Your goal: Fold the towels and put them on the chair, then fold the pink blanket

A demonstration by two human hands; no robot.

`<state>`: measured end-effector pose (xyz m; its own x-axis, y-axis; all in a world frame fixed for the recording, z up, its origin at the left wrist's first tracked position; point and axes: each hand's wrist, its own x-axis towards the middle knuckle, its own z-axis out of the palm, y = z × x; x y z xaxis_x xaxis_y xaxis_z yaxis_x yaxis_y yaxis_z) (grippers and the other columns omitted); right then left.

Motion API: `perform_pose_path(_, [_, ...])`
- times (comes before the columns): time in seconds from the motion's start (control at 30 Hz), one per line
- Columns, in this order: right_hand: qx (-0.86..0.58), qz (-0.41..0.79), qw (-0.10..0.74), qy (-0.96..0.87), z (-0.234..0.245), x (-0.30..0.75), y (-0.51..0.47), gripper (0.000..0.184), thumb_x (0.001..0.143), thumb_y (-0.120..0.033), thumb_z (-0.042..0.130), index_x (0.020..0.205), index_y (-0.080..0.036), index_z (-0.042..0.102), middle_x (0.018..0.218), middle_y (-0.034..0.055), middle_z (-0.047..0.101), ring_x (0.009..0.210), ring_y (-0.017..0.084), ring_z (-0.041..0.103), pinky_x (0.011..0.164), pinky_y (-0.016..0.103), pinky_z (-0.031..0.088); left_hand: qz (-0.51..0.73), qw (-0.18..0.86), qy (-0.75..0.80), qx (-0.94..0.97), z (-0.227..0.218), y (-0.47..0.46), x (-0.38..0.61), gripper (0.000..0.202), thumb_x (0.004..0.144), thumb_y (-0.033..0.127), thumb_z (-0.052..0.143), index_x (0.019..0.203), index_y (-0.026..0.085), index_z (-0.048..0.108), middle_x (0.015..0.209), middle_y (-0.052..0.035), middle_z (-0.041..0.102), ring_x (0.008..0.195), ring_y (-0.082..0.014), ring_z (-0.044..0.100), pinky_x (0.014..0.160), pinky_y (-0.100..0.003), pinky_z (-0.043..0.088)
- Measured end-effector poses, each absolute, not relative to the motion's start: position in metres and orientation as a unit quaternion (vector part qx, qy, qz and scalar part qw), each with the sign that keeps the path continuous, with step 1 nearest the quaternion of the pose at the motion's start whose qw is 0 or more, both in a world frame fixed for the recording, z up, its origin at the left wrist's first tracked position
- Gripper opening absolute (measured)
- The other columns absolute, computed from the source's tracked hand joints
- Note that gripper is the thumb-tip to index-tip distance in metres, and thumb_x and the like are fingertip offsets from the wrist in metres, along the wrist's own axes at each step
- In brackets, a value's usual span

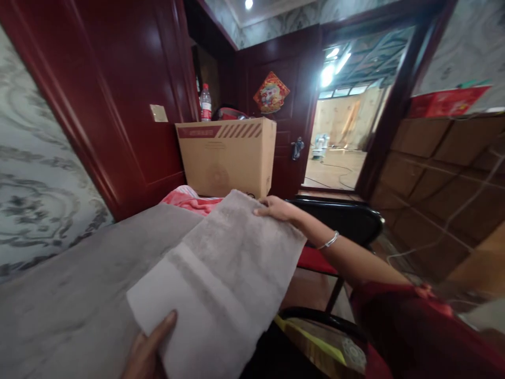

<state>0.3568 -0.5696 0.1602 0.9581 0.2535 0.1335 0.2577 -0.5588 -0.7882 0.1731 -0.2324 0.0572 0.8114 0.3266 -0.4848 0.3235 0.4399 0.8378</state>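
A grey towel (221, 268) with a paler band across it lies folded over the edge of a grey table (79, 284). My left hand (148, 350) grips its near corner at the bottom of the view, thumb on top. My right hand (276, 209), with a bracelet on the wrist, holds the towel's far corner, fingers closed on the edge.
A cardboard box (226, 155) stands at the table's far end with a water bottle (205, 103) behind it and a pink cloth (185, 200) beside it. A black chair with a red seat (343, 221) stands on the right. Stacked boxes (442, 173) line the right wall beside an open doorway (339, 131).
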Motion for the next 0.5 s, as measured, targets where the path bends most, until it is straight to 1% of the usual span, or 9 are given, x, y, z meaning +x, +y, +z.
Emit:
perform_pose_path(0.07, [-0.909,-0.041,0.392,-0.136,0.190,0.358,-0.615,0.030,0.079,-0.039,0.075,0.095,-0.014,0.075,0.092,0.0067,0.073,0.085,0.025,0.067,0.074,0.032,0.053,-0.019,0.835,0.236,0.497,0.064,-0.276,0.195,0.067,0.071,0.024,0.079,0.135,0.018,0.061,0.110,-0.0100,0.078,0.105,-0.0347,0.073,0.095,-0.047,0.060])
perform_pose_path(0.17, [-0.943,-0.088,0.301,-0.115,0.234,0.365,-0.679,0.025,0.082,-0.035,0.073,0.097,-0.014,0.076,0.094,0.0068,0.073,0.087,0.024,0.066,0.077,0.032,0.052,-0.057,0.888,0.153,0.431,0.067,-0.345,0.221,0.058,0.073,0.019,0.078,0.130,0.015,0.063,0.115,-0.0118,0.076,0.108,-0.0312,0.072,0.098,-0.042,0.059])
perform_pose_path(0.23, [-0.960,-0.106,0.244,-0.092,0.259,0.374,-0.718,0.025,0.086,-0.033,0.072,0.100,-0.013,0.075,0.095,0.0073,0.073,0.088,0.023,0.066,0.080,0.032,0.051,-0.092,0.908,0.114,0.394,0.066,-0.393,0.233,0.055,0.075,0.016,0.077,0.129,0.016,0.064,0.116,-0.0114,0.076,0.108,-0.0292,0.072,0.099,-0.042,0.058])
perform_pose_path(0.3, [-0.973,-0.115,0.189,-0.069,0.277,0.385,-0.753,0.026,0.090,-0.031,0.069,0.102,-0.008,0.074,0.096,0.0083,0.073,0.089,0.020,0.066,0.083,0.030,0.049,-0.124,0.919,0.091,0.364,0.065,-0.438,0.242,0.056,0.075,0.013,0.078,0.129,0.018,0.063,0.115,-0.0105,0.076,0.108,-0.0281,0.072,0.098,-0.041,0.058])
perform_pose_path(0.4, [-0.982,-0.114,0.136,-0.058,0.289,0.406,-0.801,0.032,0.092,-0.032,0.067,0.103,-0.002,0.072,0.097,0.0094,0.073,0.089,0.018,0.064,0.085,0.029,0.047,-0.176,0.923,0.074,0.335,0.060,-0.501,0.251,0.061,0.072,0.013,0.082,0.130,0.021,0.062,0.114,-0.0097,0.077,0.108,-0.0283,0.072,0.096,-0.042,0.059])
perform_pose_path(0.5, [-0.982,-0.117,0.138,-0.048,0.282,0.427,-0.835,0.032,0.092,-0.028,0.065,0.105,0.001,0.072,0.098,0.0108,0.073,0.092,0.019,0.065,0.086,0.026,0.046,-0.211,0.924,0.073,0.311,0.050,-0.550,0.257,0.063,0.072,0.016,0.083,0.130,0.022,0.061,0.118,-0.0107,0.076,0.113,-0.0293,0.071,0.098,-0.044,0.057])
